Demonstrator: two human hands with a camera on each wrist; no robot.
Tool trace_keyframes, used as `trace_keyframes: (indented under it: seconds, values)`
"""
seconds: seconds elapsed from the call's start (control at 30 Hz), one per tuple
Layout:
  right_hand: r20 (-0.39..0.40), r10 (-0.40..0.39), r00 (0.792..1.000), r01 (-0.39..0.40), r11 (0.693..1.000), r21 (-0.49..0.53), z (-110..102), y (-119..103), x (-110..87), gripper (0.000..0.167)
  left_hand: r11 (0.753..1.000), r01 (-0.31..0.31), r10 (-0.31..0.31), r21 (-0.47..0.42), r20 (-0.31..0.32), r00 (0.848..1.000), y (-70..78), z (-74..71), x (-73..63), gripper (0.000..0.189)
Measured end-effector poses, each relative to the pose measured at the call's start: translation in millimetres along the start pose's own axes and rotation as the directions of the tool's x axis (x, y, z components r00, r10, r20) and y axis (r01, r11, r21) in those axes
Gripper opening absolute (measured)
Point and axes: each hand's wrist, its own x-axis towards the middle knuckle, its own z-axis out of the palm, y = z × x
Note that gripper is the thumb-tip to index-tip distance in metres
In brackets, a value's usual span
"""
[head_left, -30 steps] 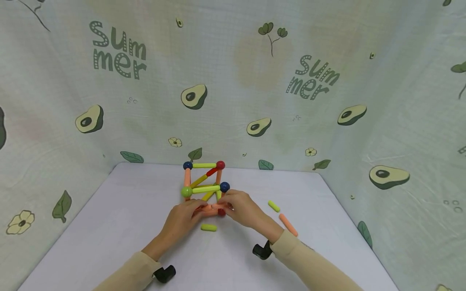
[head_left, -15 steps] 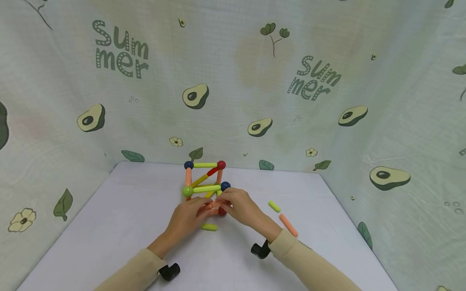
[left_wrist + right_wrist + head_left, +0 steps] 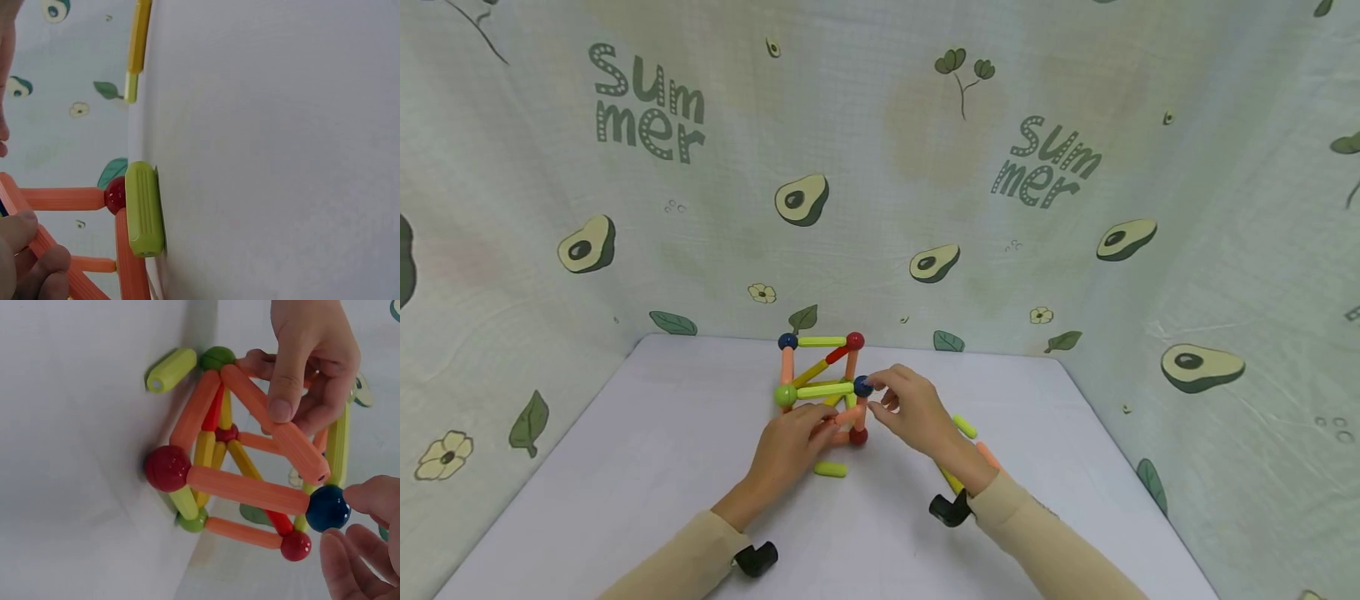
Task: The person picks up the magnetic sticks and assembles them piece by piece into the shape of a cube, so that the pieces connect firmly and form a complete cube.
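Observation:
A frame of ball-and-stick magnetic building pieces stands upright on the table. At its near side my left hand [image 3: 786, 442] pinches an orange rod [image 3: 250, 400], which slants up from a green ball [image 3: 217, 359]. Another orange rod [image 3: 302, 453] continues it in line; its free end lies close to the blue ball [image 3: 329, 508] without touching. My right hand [image 3: 913, 412] holds that ball between thumb and fingers. An upright orange rod [image 3: 248, 489] joins it to a red ball [image 3: 167, 469] on the table. The left hand covers the near lower-left corner in the head view.
A short lime rod [image 3: 831, 470] lies in front of the frame. To the right lie another lime rod [image 3: 965, 426], an orange rod [image 3: 988, 456] and a yellow rod [image 3: 952, 480], the last two partly behind my right forearm. A printed cloth [image 3: 865, 250] hangs behind.
My right hand has left the slanting orange rods and moved up and right to the blue ball. The left hand keeps its pinch. The yellow rod has come into view beside the right wrist.

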Motion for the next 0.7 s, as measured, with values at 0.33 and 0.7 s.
trace_keyframes:
  seconds: [0.33, 0.7]
  values:
    - [0.148, 0.008, 0.989, -0.012, 1.0, 0.027, 5.2, 7.5, 13.8, 0.05, 0.999, 0.044, -0.043, 0.025, -0.042, 0.998, 3.1, 2.2, -0.6, 0.028]
    - [0.103, 0.049, 0.993, -0.055, 0.997, 0.058, 12.5, 10.2, 15.6, 0.045, 0.998, 0.052, -0.051, 0.018, -0.07, 0.996, 0.9, 5.3, 0.1, 0.03]
